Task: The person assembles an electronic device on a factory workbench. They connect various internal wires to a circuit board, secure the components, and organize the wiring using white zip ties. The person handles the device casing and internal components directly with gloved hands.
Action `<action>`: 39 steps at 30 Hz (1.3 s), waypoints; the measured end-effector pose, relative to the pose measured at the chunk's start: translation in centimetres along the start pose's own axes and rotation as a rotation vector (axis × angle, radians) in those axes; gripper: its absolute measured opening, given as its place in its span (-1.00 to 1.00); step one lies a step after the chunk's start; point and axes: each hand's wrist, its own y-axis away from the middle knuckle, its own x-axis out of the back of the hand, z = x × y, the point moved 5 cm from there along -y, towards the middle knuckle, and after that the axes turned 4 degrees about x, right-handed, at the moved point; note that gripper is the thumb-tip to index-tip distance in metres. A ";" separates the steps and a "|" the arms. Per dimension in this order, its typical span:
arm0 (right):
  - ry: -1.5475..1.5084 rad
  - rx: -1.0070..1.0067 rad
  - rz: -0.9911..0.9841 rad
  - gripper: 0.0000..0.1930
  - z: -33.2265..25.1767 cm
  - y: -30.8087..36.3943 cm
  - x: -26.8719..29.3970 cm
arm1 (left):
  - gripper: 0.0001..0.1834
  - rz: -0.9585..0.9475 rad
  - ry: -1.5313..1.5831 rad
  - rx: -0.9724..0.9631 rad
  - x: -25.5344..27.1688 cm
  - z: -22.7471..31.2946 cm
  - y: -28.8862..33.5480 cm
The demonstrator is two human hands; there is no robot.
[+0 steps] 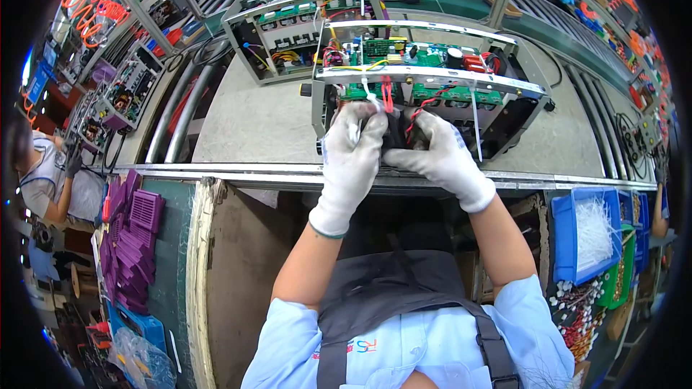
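White gloves cover both hands of the person in the head view, and the two hands meet at the near side of an open metal chassis (pixel 447 81). This chassis stands on the grey table (pixel 249 119), a little right of the middle. The left hand (pixel 352 142) has bent fingers, with the tips close to red wires (pixel 388 94) and a white strip (pixel 365 88) that hang over the front rail. The right hand (pixel 437 153) is curved, its thumb and forefinger somewhat apart at a dark bundle (pixel 394 130), which lies between the two hands. Neither hand is clearly released; whether the fingers are closed firmly, and on which piece, I cannot tell, because the gloves hide the contact. Just beside the right hand, a twisted red and black wire (pixel 427 104) comes down from the chassis.

Green circuit boards (pixel 455 95) sit inside the frame, and another white strip (pixel 476 126) hangs down near its right end. Behind and to the left, a second metal chassis (pixel 303 32) stands on the same table. Metal rollers (pixel 180 119) lie on the left of the table, and similar rollers (pixel 587 115) on the right.

Lower at the left, purple slotted parts (pixel 130 238) are heaped, and below them lies a clear plastic bag (pixel 140 356). At the right, a blue bin (pixel 564 238) contains many thin white strips (pixel 595 230). At the left edge, a co-worker (pixel 61 184) is near another open unit (pixel 126 94).
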 end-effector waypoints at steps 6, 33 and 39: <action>-0.227 -0.093 0.058 -0.67 2.7 -0.9 -0.6 | -0.85 0.001 -0.135 -0.115 0.3 1.0 0.3; -0.203 -0.165 -0.112 -0.68 0.3 1.7 3.1 | -0.88 0.012 -0.337 -0.046 -0.9 1.0 -1.2; 0.700 0.788 0.207 -0.78 -9.4 -1.5 7.7 | -0.89 0.201 -0.321 -0.252 0.1 0.1 -0.7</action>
